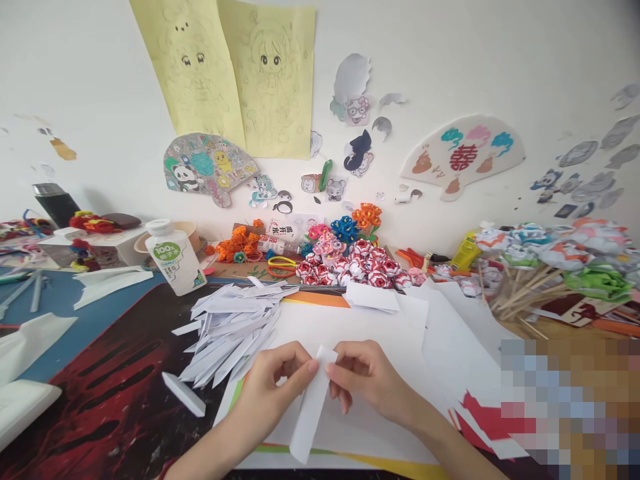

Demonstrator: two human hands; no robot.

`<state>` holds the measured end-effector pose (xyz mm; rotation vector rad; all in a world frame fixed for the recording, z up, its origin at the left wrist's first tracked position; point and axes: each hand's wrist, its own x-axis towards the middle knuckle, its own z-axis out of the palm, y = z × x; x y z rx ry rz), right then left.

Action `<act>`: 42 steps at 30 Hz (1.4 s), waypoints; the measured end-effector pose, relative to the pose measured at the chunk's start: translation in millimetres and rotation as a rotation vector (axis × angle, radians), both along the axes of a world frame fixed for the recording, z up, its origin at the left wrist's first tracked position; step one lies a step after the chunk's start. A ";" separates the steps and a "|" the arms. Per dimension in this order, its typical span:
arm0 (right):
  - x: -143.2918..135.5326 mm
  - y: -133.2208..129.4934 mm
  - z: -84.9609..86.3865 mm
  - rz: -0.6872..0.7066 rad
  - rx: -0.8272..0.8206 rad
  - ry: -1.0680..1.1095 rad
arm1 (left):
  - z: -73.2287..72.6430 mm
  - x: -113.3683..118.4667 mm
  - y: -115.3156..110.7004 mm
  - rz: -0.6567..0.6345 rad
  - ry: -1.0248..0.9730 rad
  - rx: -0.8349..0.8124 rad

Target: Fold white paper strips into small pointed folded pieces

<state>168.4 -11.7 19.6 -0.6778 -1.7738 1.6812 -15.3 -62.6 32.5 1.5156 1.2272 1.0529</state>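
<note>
A narrow folded strip of white paper hangs between my hands, its lower end over the white sheets on the table. My left hand pinches the strip's upper left edge between thumb and fingers. On the other edge, near the top, my right hand pinches it with thumb and forefinger, the other fingers curled below. To the left lies a heap of folded white strips, and one separate folded strip rests on the dark mat nearer my left forearm.
A white bottle stands behind the heap. Red-and-white paper flowers line the back. Flowers on sticks stand at the right, near red paper scraps. White paper pieces lie far left.
</note>
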 end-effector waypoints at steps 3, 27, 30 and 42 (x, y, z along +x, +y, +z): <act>1.5 -1.5 1.3 0.026 -0.007 -0.044 | 2.2 0.6 0.8 0.003 0.010 0.027; 2.3 3.5 -8.9 0.116 -0.067 -0.090 | -2.5 3.5 -3.1 0.021 0.207 0.123; -0.3 2.8 -9.5 0.101 -0.067 -0.088 | -2.6 3.0 -2.1 0.014 0.202 0.116; -2.5 -4.1 0.4 -0.052 0.162 -0.098 | -1.5 4.9 -1.5 -0.028 0.103 0.052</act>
